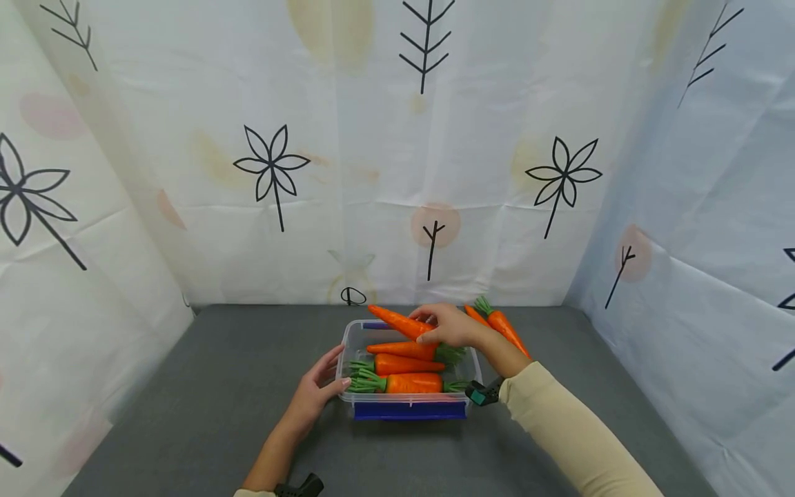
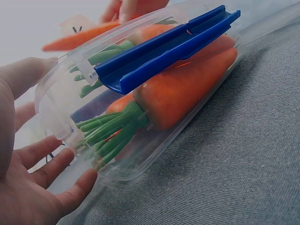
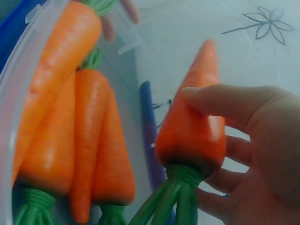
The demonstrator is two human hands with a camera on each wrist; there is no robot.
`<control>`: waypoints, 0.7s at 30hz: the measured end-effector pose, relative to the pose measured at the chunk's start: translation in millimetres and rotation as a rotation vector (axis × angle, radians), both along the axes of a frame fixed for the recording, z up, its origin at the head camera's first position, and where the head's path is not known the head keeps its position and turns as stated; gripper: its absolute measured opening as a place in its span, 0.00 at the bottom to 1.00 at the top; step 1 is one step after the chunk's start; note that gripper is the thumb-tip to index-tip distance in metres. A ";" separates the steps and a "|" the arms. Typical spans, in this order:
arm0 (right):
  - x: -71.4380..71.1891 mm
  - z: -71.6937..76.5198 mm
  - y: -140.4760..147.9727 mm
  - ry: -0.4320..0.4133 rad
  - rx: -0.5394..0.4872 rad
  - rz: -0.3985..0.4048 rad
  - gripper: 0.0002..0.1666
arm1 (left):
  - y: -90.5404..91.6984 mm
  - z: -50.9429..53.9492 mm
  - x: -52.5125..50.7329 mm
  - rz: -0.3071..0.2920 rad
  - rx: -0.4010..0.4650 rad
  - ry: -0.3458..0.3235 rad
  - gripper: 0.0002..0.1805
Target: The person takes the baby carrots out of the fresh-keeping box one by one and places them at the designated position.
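My right hand (image 1: 450,326) pinches an orange carrot (image 1: 394,319) between thumb and fingers, over the back of a clear plastic container (image 1: 410,398). In the right wrist view, the green stalks of this carrot (image 3: 194,133) point down toward the camera and its tip points away. Several carrots (image 1: 415,383) lie side by side in the container, their stalks facing both ends. With its fingers spread, my left hand (image 1: 315,390) touches the container's left end. In the left wrist view, a blue latch flap (image 2: 164,49) sticks out from the long side.
Two more carrots, one with green stalks (image 1: 506,330) and one partly hidden (image 1: 475,315), lie on the grey table (image 1: 248,373) behind my right forearm. A white patterned cloth (image 1: 373,159) stands along the back and both sides.
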State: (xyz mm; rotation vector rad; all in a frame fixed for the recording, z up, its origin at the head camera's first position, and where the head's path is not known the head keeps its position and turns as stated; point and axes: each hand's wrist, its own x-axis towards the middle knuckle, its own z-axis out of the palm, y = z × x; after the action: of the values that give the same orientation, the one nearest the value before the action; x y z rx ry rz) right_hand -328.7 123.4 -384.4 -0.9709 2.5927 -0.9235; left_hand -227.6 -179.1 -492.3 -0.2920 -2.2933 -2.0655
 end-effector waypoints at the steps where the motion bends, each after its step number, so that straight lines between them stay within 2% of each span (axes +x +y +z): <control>1: 0.3 2.1 1.4 0.002 -0.019 -0.011 0.26 | 0.0 -0.4 -0.2 -0.001 -0.001 0.003 0.35; 7: 0.8 17.1 13.0 0.066 -0.124 -0.080 0.28 | -0.1 -2.3 -1.5 0.001 0.001 0.006 0.35; 12: -0.9 28.7 27.2 0.134 -0.204 -0.186 0.28 | -0.8 -3.2 -1.9 0.002 0.005 0.008 0.35; 21: -11.2 32.1 68.7 0.173 -0.346 -0.342 0.31 | 0.1 -4.1 -2.4 0.007 0.001 0.007 0.34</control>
State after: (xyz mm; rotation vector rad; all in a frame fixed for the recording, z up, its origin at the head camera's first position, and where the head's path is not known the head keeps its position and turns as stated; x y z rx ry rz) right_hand -339.8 192.1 -352.4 -0.7154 2.8614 -1.4736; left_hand -229.9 -179.0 -496.4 -0.2904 -2.2858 -2.0596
